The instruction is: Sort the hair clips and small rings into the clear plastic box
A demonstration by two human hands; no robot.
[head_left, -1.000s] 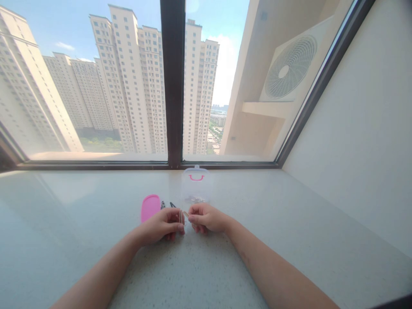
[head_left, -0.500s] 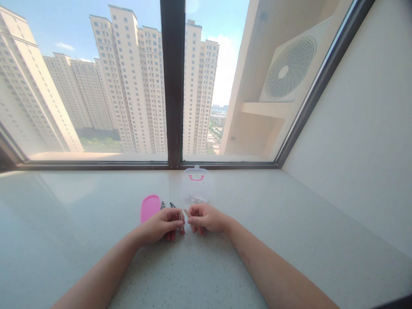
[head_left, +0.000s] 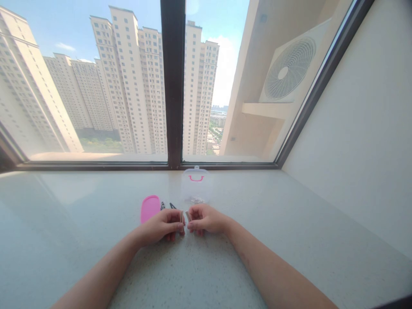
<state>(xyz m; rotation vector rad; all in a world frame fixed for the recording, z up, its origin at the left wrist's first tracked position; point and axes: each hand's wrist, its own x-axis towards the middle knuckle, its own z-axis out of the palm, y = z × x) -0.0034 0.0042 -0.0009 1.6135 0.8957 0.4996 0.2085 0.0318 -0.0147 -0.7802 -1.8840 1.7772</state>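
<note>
My left hand [head_left: 167,224] is closed in a pinch around a slim, pale strip [head_left: 181,216] that stands nearly upright between thumb and fingers. Close beside it, my right hand [head_left: 204,218] pinches a similar slim strip [head_left: 188,215], tilted a little. A small gap separates the two strips; they are too small for me to tell their exact kind. Just beyond my left hand lie a dark clip-like piece [head_left: 173,205] and a black-and-white patterned piece [head_left: 162,205], both partly hidden by the hand. A pink oblong tray or lid [head_left: 150,207] sits left of them.
Behind my hands a clear plastic box [head_left: 197,186] with a pink handle stands near the window frame [head_left: 225,165], with small pale pieces [head_left: 195,200] low in it. All this rests on a pale speckled sill [head_left: 189,274]. A white wall [head_left: 360,128] bounds the right side.
The strip in my right hand has turned a bit more upright and moved slightly right. The strip in my left hand has shifted slightly. Both hands stay almost in place.
</note>
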